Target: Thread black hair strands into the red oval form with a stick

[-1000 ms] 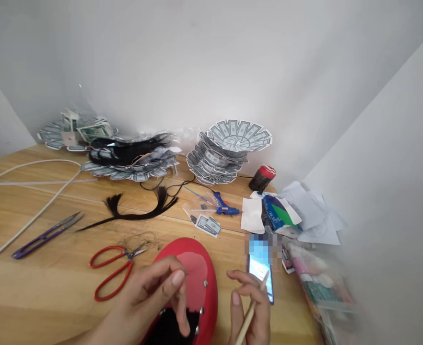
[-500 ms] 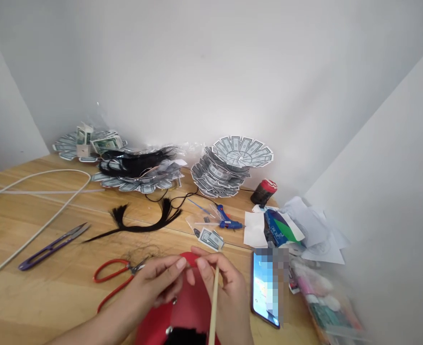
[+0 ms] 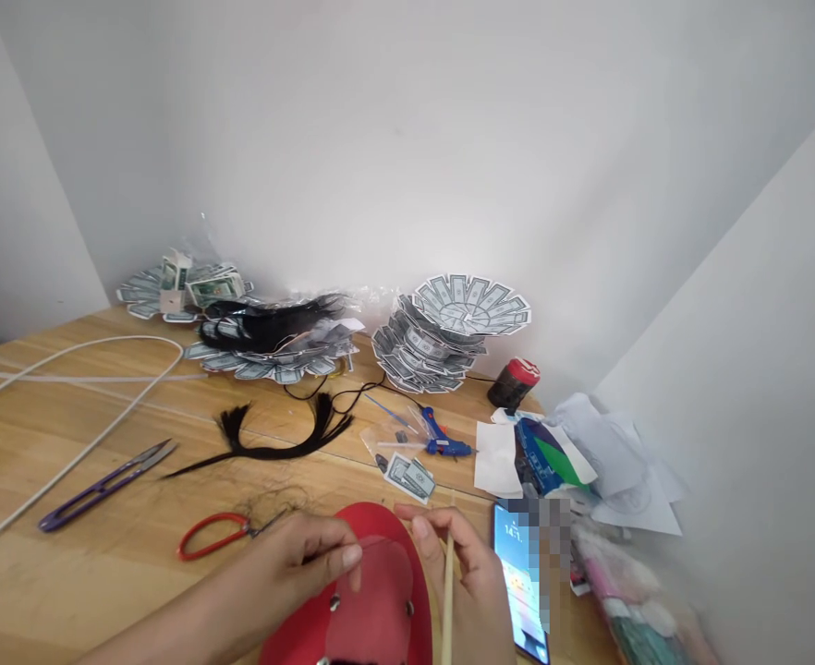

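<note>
A rounded red piece [image 3: 376,623] with a paler red panel and several metal studs lies low in front of me; its lower end runs out of view. My left hand [image 3: 317,559] is over its left side, thumb and forefinger pressed together; what they pinch, if anything, is too small to tell. My right hand [image 3: 467,568] is at the piece's right edge, with a thin pale stick [image 3: 447,600] along the palm between thumb and fingers. Red-handled cutters [image 3: 206,545] lie partly hidden behind my left forearm.
Purple thread snips [image 3: 103,489], a black hair bundle [image 3: 275,451] and a blue glue gun [image 3: 442,439] lie on the wooden table. Bowls made of printed notes [image 3: 442,342] stand at the wall. A phone [image 3: 515,573], papers [image 3: 629,471] and a dark red-topped can [image 3: 513,383] are right.
My hands have moved apart, the left to the lower left, the right to the right. More of the red piece and its studs shows between them. The view has shifted slightly.
</note>
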Available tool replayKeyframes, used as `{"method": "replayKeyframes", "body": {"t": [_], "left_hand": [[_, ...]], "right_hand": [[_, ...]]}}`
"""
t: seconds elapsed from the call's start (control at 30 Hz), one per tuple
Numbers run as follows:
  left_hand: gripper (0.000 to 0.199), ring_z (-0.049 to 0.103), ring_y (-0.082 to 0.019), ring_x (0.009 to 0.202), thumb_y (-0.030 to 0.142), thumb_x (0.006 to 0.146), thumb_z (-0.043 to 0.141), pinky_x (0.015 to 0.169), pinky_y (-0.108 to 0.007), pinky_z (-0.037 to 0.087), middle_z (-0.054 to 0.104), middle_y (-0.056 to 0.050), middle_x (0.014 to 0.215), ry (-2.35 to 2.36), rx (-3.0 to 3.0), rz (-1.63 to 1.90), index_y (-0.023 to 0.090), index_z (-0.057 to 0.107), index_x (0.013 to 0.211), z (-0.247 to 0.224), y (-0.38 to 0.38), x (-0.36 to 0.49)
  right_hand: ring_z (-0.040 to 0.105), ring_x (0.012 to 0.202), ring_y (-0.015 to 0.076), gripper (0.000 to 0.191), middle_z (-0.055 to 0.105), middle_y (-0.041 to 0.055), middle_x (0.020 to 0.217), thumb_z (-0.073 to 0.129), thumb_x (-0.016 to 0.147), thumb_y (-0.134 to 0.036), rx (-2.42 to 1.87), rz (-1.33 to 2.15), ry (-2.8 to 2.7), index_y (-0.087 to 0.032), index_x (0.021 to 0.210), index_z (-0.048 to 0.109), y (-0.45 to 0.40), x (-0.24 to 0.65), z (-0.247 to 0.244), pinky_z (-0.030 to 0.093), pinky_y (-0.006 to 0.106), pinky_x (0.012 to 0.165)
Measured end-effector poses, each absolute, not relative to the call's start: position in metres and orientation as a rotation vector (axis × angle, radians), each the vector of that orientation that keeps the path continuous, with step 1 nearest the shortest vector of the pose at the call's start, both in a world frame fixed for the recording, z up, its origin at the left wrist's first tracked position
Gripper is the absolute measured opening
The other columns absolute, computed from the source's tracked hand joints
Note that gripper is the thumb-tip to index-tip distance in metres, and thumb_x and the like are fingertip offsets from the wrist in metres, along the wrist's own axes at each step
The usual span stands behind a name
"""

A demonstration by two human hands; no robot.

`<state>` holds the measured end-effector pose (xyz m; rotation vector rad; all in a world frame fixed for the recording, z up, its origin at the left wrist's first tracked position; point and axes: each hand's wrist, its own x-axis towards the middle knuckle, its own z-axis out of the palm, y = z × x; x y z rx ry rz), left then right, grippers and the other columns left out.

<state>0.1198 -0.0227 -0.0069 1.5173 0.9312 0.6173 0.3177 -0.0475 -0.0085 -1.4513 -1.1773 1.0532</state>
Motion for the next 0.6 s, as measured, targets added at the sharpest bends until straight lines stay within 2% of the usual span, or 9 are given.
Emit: {"method": "replayKeyframes", "body": {"t": [0.1,0.17,0.23,0.3,0.37,0.43,0.5,0.6], "left_hand": [[0.042,0.056,-0.018,0.072,0.050,0.093,0.050,0.067,-0.026,0.037,0.062,0.000,0.070,0.935,1.531,0.594,0.017,0.065,0.073,-0.005,-0.020,0.116],[0.042,0.057,-0.019,0.073,0.050,0.093,0.049,0.068,-0.027,0.038,0.062,-0.001,0.071,0.930,1.519,0.591,0.017,0.064,0.074,-0.006,-0.020,0.116],[0.041,0.055,-0.018,0.072,0.050,0.094,0.049,0.068,-0.027,0.037,0.061,0.000,0.072,0.918,1.505,0.595,0.017,0.064,0.075,-0.007,-0.021,0.118],[0.041,0.049,-0.016,0.066,0.050,0.092,0.052,0.063,-0.025,0.035,0.055,0.002,0.067,0.889,1.490,0.595,0.016,0.062,0.071,-0.007,-0.023,0.119],[0.040,0.043,-0.014,0.061,0.049,0.090,0.057,0.059,-0.024,0.032,0.049,0.004,0.062,0.854,1.475,0.617,0.016,0.061,0.067,-0.002,-0.022,0.116],[0.040,0.041,-0.013,0.061,0.049,0.089,0.061,0.057,-0.023,0.031,0.048,0.004,0.062,0.856,1.460,0.700,0.016,0.061,0.066,0.007,-0.020,0.106],[0.041,0.038,-0.012,0.060,0.051,0.090,0.060,0.055,-0.021,0.029,0.047,0.004,0.062,0.902,1.436,0.845,0.017,0.062,0.068,0.020,-0.018,0.090],[0.041,0.024,-0.009,0.051,0.053,0.091,0.062,0.045,-0.018,0.017,0.035,0.007,0.057,0.950,1.364,1.064,0.018,0.061,0.068,0.037,-0.017,0.066]], "right_hand": [[0.071,0.101,0.0302,0.039,0.079,0.0086,0.105,0.064,0.084,-0.059,-1.508,0.863,-1.126,-0.022,0.089,0.073,-0.049,0.318,-0.009,0.052,0.037,0.087],[0.066,0.114,0.0308,0.037,0.074,0.0082,0.121,0.060,0.088,-0.056,-1.501,0.669,-1.164,-0.024,0.104,0.070,-0.051,0.320,-0.011,0.048,0.042,0.097],[0.061,0.122,0.0321,0.044,0.068,0.0080,0.133,0.062,0.089,-0.053,-1.419,0.478,-1.396,-0.027,0.125,0.064,-0.053,0.322,-0.015,0.048,0.044,0.100],[0.062,0.121,0.0322,0.051,0.069,0.0065,0.131,0.070,0.086,-0.047,-1.246,0.348,-1.749,-0.030,0.133,0.060,-0.054,0.322,-0.018,0.052,0.042,0.096],[0.069,0.105,0.0274,0.029,0.078,0.0035,0.109,0.072,0.087,-0.036,-1.087,0.317,-1.982,-0.031,0.115,0.069,-0.055,0.319,-0.019,0.055,0.034,0.087],[0.069,0.083,0.0217,0.004,0.075,0.0007,0.082,0.067,0.091,-0.027,-1.091,0.312,-1.973,-0.028,0.089,0.071,-0.055,0.316,-0.017,0.055,0.028,0.075],[0.066,0.073,0.0185,0.016,0.068,-0.0005,0.073,0.063,0.092,-0.021,-1.159,0.291,-1.866,-0.026,0.077,0.066,-0.055,0.315,-0.014,0.053,0.025,0.067],[0.067,0.074,0.0167,0.012,0.070,-0.0022,0.077,0.065,0.090,-0.019,-1.167,0.261,-1.818,-0.028,0.082,0.067,-0.056,0.323,-0.008,0.053,0.022,0.067]]}}
